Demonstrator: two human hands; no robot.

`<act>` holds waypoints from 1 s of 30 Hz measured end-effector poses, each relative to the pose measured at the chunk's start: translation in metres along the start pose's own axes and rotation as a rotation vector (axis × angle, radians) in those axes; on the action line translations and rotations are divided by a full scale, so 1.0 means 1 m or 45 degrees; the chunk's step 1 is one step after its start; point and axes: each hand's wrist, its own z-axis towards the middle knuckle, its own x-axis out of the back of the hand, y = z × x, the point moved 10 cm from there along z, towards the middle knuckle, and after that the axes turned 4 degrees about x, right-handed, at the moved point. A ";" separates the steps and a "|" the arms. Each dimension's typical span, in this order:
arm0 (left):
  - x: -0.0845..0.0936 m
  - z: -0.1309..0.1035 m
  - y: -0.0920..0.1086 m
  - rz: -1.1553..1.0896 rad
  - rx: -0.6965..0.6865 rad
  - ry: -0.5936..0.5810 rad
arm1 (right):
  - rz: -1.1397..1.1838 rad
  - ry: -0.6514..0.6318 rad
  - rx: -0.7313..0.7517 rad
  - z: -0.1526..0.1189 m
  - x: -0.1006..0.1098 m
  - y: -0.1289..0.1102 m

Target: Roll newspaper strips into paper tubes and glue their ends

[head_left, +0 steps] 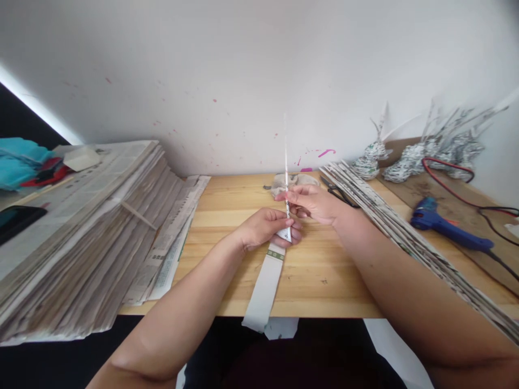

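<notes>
Over the middle of the wooden tabletop (320, 270), the two hands work close together, both closed on one slender paper tube (286, 167). The left hand (263, 227) pinches its lower end between thumb and fingers; the right hand (314, 202) grips it just above with the fingertips. The tube stands nearly upright, its free end rising toward the wall (227, 65). Two closely spaced grips presumably keep the thin roll steady and prevent it from loosening. From beneath the left hand a flat paper strip (265, 283) slants down past the table's near edge; its junction with the tube is hidden by the fingers. Behind the hands lie a crumpled cloth (278, 183) and scissors (334, 189), the latter apparently kept within easy reach. To the right, a bundle of paper sticks (389, 232) runs diagonally, partly behind the right forearm. Farther right, a blue glue gun (450, 227) rests on cardboard (421, 189), which probably shields the wood, with woven paper forms (401, 162) toward the back. To the left, loose printed sheets (174, 237) adjoin a tall newspaper stack (101, 232).
</notes>
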 end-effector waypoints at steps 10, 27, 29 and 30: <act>-0.002 0.000 -0.001 -0.030 -0.002 -0.024 | -0.029 0.057 0.005 0.001 0.007 0.001; 0.068 -0.022 0.041 -0.114 -0.428 0.746 | -0.088 0.040 -0.016 -0.002 -0.021 0.008; 0.071 -0.024 0.041 -0.155 -0.445 0.787 | -0.112 0.192 0.060 -0.001 -0.020 0.006; 0.071 -0.024 0.040 -0.174 -0.451 0.796 | -0.124 0.286 0.088 -0.002 -0.017 0.005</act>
